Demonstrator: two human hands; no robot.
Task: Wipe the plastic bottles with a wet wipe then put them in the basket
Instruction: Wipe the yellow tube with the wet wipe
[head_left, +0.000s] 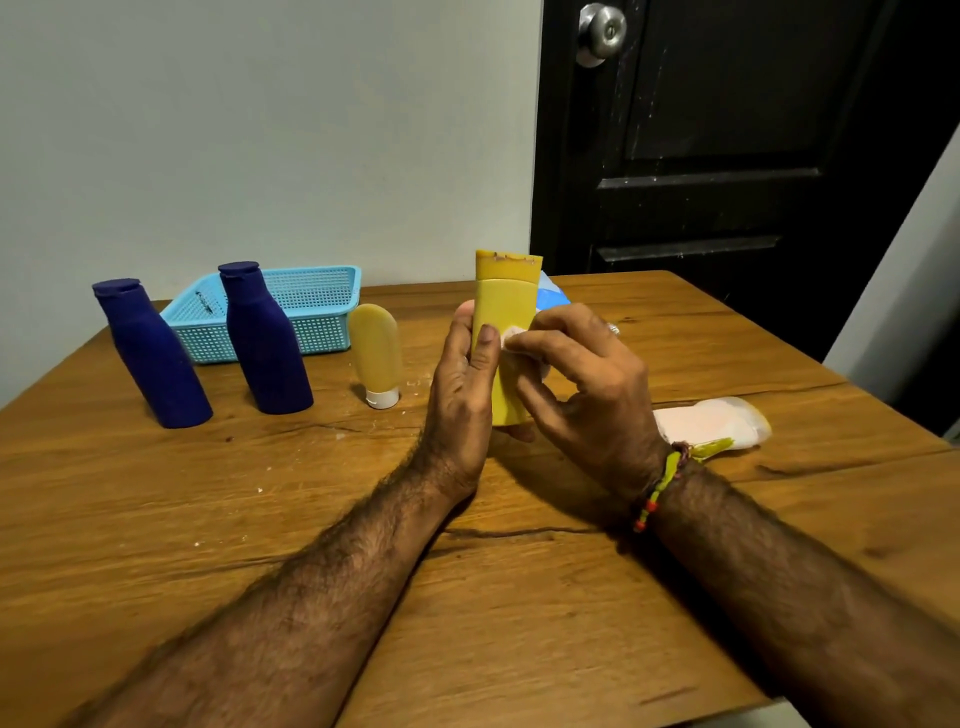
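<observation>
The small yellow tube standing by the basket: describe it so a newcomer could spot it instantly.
Start at the light blue plastic mesh basket at the wooden table's far left. Just right of its front corner stands the small pale yellow squeeze tube, untouched. Unlike the two dark blue plastic bottles, it rests upside down on a white cap.

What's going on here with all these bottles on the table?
A person is cleaning bottles. The left hand holds a yellow bottle upright while the right hand rubs it with a white wipe. Two blue bottles and a small yellow tube wait on the table; the blue basket looks empty.
</observation>
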